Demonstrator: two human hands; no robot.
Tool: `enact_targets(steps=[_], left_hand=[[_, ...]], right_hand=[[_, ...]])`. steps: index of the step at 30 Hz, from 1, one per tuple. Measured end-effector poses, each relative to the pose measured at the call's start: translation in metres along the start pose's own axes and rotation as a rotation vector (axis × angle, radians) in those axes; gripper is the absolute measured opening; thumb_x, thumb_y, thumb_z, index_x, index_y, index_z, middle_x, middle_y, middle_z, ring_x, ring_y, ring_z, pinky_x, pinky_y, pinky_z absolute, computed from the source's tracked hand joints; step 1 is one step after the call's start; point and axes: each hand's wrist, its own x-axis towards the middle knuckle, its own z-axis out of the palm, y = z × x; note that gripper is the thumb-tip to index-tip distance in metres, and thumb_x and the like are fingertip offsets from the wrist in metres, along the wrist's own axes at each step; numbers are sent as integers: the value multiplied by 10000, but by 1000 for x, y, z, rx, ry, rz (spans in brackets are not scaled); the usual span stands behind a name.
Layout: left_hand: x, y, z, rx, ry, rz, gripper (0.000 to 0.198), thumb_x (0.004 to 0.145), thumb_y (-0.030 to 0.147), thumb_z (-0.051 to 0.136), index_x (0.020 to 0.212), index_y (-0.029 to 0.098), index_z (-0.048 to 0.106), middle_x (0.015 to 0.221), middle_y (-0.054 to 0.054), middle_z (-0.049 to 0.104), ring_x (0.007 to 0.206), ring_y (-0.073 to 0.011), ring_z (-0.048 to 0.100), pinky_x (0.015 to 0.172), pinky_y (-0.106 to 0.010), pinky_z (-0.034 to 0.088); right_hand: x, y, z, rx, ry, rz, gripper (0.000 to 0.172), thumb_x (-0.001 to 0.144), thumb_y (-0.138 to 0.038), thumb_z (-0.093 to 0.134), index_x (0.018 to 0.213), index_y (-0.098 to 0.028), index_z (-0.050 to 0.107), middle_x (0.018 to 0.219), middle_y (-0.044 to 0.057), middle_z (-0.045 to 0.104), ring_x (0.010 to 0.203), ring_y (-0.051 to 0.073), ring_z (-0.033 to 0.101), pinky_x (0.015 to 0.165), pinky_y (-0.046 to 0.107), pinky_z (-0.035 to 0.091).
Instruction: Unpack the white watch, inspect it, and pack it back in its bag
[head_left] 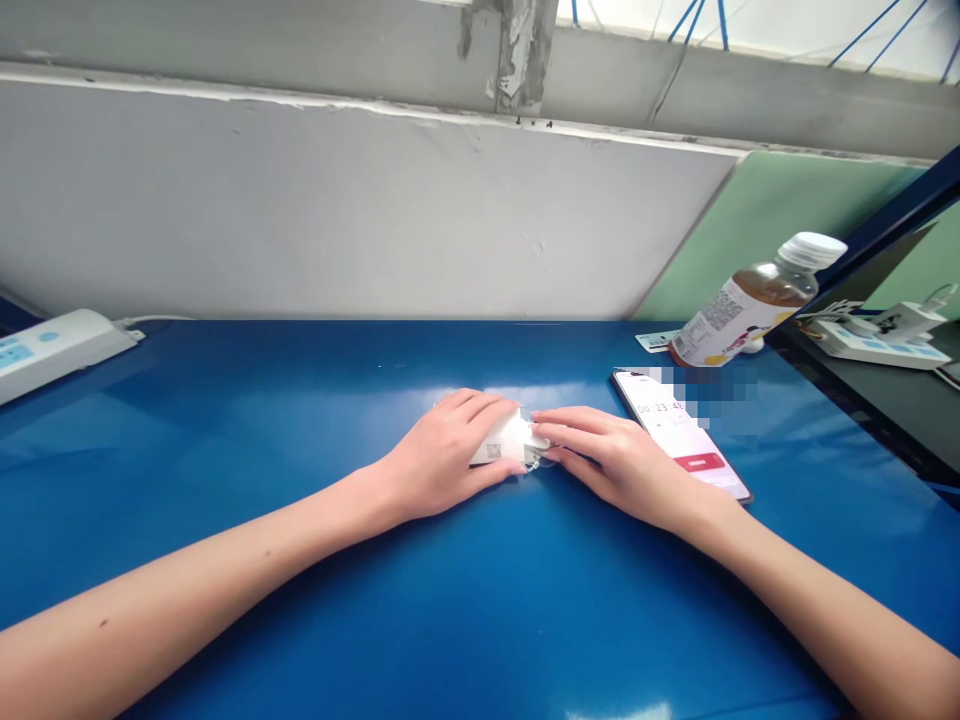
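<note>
A small white packet (pixel 501 448) with a printed square code lies on the blue table, and crinkled clear plastic (pixel 534 460) shows at its right end. My left hand (pixel 442 450) is wrapped over it from the left, thumb along the near edge and fingers across the far side. At the plastic end, my right hand (pixel 615 455) has its fingers and thumb closed from the right. What the right fingertips pinch is partly hidden. Much of the packet lies covered under the left palm.
Just right of my right hand lies a phone (pixel 679 430) with a timer on its screen. Behind it a drink bottle (pixel 742 310) stands by a small card (pixel 655 342). Power strips are at the far left (pixel 64 350) and far right (pixel 877 345). A white wall (pixel 337 200) borders the table (pixel 285 620).
</note>
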Motion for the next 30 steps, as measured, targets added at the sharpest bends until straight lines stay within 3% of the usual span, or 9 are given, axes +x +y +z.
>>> enact_targets(steps=[8, 13, 20, 25, 30], left_hand=[[0, 1, -1, 27, -12, -11, 493, 937, 456, 632, 1296, 127, 549, 1285, -155, 639, 1197, -323, 585, 1002, -471, 489], [0, 2, -1, 46, -17, -6, 514, 940, 468, 627, 1297, 106, 551, 1292, -162, 637, 1187, -325, 583, 989, -469, 499], [-2, 4, 2, 102, 11, -29, 520, 948, 446, 620, 1310, 79, 552, 1306, -179, 628, 1197, -332, 580, 1009, -481, 491], [-2, 3, 3, 95, 9, -37, 508, 954, 460, 604, 1308, 99, 555, 1320, -178, 623, 1204, -333, 578, 1006, -488, 495], [-1, 4, 2, 72, 10, -41, 481, 954, 439, 606, 1297, 106, 557, 1308, -173, 626, 1206, -330, 576, 1000, -485, 499]], right_hand=[[-1, 3, -1, -73, 99, 30, 173, 970, -211, 581, 1059, -195, 729, 1095, 95, 738, 930, 230, 694, 793, 381, 581], [3, 3, 10, 8, 190, 91, 148, 959, -215, 606, 1026, -181, 734, 1050, 91, 743, 904, 206, 699, 807, 345, 588], [4, 4, -1, -56, 109, 63, 187, 974, -229, 570, 1066, -167, 720, 1084, 109, 737, 960, 232, 685, 845, 392, 586], [2, 6, -6, -140, 57, 74, 217, 986, -255, 527, 1029, -184, 727, 1242, 128, 693, 1210, 294, 607, 990, 473, 548], [2, -5, 1, -126, -60, 36, 324, 1007, -287, 483, 1254, -131, 624, 1479, 182, 522, 1429, 319, 416, 1113, 519, 463]])
